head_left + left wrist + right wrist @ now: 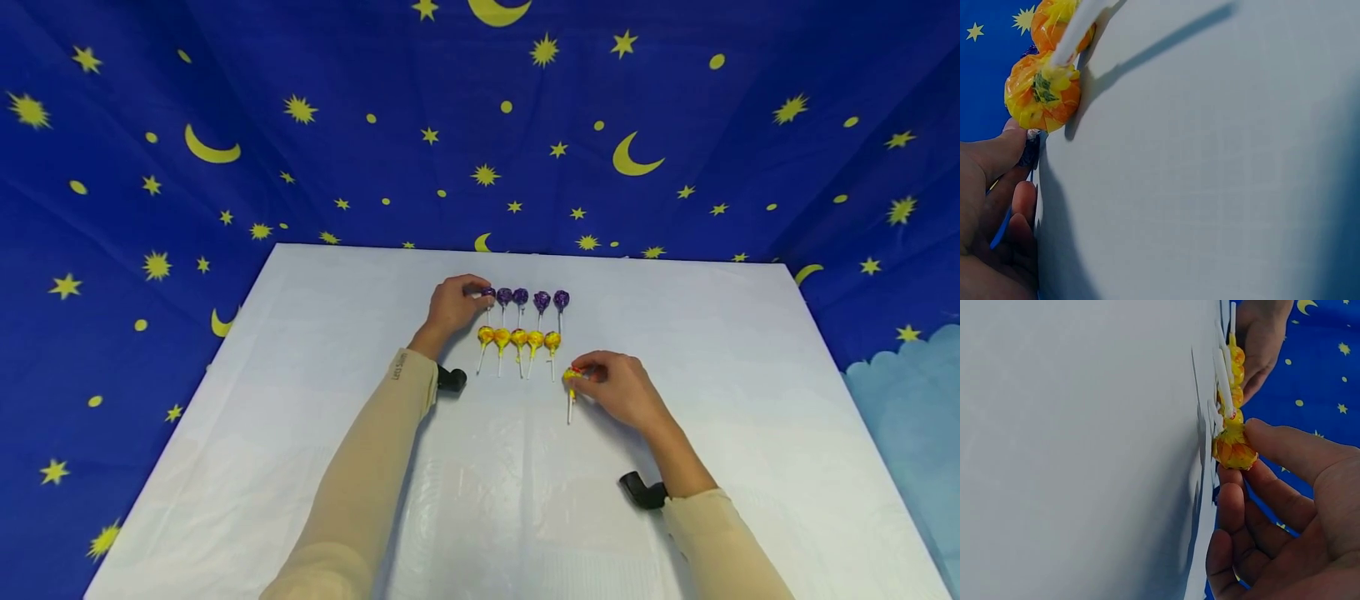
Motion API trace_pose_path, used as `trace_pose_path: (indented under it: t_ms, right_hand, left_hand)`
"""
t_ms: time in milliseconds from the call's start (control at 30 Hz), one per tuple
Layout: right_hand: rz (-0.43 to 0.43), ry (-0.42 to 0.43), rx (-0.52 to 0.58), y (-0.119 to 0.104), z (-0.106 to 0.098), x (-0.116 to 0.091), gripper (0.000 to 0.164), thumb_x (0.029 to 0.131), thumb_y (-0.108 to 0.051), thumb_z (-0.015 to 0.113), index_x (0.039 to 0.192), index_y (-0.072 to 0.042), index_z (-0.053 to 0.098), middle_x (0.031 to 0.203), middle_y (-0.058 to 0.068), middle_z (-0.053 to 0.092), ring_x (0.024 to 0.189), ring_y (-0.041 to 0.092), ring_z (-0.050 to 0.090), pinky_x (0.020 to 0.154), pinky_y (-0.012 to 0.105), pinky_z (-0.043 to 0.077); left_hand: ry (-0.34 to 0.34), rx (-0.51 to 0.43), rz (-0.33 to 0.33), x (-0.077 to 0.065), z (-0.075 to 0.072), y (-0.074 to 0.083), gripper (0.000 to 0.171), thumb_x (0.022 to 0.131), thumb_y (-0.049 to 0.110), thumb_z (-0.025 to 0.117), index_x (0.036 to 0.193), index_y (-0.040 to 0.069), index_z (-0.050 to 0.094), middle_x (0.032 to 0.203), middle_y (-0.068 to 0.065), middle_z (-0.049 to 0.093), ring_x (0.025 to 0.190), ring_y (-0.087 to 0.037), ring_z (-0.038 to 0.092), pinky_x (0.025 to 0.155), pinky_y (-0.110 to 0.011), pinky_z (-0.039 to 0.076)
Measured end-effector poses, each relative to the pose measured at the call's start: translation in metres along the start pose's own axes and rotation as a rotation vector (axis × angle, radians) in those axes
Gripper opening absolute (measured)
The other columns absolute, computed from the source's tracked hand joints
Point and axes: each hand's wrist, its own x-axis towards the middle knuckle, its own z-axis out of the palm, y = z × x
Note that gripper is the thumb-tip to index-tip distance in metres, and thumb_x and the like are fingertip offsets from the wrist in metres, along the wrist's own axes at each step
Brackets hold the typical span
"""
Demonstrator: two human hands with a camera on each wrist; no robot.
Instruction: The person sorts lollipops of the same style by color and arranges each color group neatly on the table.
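My left hand point(454, 303) pinches the head of the leftmost purple lollipop point(489, 292) in the back row. In the left wrist view, the thumb and a finger close on that dark wrapper point(1030, 150), mostly hidden. My right hand point(619, 385) pinches a yellow lollipop point(570, 375) by its head, right of and nearer than the front row; its white stick points toward me. The right wrist view shows this yellow-orange wrapper point(1235, 450) between thumb and fingertips. Several yellow lollipops point(519, 337) form the front row, and several purple lollipops point(542, 300) line up behind them.
The lollipops lie on a white table point(315, 433). Its back edge meets a blue curtain point(450, 125) with yellow stars and moons. Black wrist camera mounts point(642, 492) jut from both forearms near the tabletop.
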Motion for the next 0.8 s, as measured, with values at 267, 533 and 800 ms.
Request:
trace_pose_path:
  t_ms: [267, 533, 800]
  right_hand:
    - [-0.004, 0.01, 0.022, 0.004, -0.001, 0.004, 0.027, 0.083, -0.031, 0.076, 0.103, -0.013, 0.072, 0.088, -0.001, 0.066, 0.078, 0.017, 0.057, 0.069, 0.035, 0.044]
    - [0.014, 0.026, 0.001, 0.0, -0.005, 0.012, 0.027, 0.083, -0.03, 0.076, 0.103, -0.012, 0.072, 0.087, 0.001, 0.065, 0.077, 0.019, 0.055, 0.066, 0.035, 0.044]
    - [-0.009, 0.034, 0.005, -0.003, -0.006, 0.02, 0.027, 0.083, -0.029, 0.077, 0.103, -0.012, 0.073, 0.087, 0.002, 0.065, 0.077, 0.019, 0.054, 0.067, 0.035, 0.043]
  left_hand:
    - [0.008, -0.009, -0.016, 0.0, 0.001, 0.002, 0.022, 0.084, 0.026, 0.076, 0.105, 0.017, 0.074, 0.099, 0.001, 0.07, 0.075, -0.017, 0.057, 0.071, -0.035, 0.045]
    - [0.002, 0.005, -0.002, 0.0, 0.001, -0.001, 0.024, 0.084, 0.027, 0.076, 0.106, 0.017, 0.074, 0.101, 0.001, 0.07, 0.077, -0.017, 0.058, 0.071, -0.034, 0.045]
    - [0.001, 0.011, -0.001, 0.0, 0.001, -0.001, 0.023, 0.085, 0.028, 0.076, 0.105, 0.017, 0.074, 0.099, 0.002, 0.07, 0.076, -0.016, 0.058, 0.071, -0.034, 0.045]
